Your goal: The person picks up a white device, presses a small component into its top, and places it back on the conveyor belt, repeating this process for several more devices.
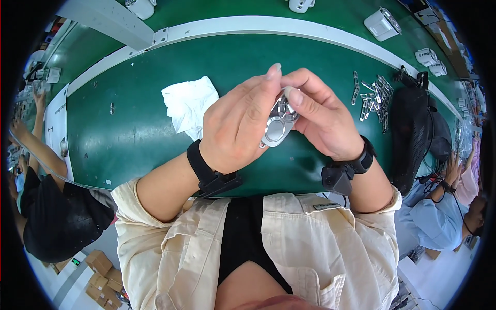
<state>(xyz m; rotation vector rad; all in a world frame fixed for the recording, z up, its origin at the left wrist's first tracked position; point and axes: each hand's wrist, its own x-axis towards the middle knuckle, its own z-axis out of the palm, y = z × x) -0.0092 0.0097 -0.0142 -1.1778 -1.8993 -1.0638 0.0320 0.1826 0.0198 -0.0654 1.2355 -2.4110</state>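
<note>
Above the middle of the green table (139, 155), both my hands hold a small silvery metal plate (275, 130) with round recesses. My left hand (232, 121) is closed on its left side, with the thumb and fingers near its upper end. My right hand (325, 116) pinches the upper right part, the thumb lying over the far recess. Fingers hide that end of the plate, so whether a smaller piece sits there cannot be seen. The near round recess shows between the hands, facing up.
A crumpled white cloth (188, 103) lies left of my hands. Several small metal links (376, 101) are piled at the right, beside a black bag (408, 129). A white rail (248, 25) bounds the table's far side. Other people work at both sides.
</note>
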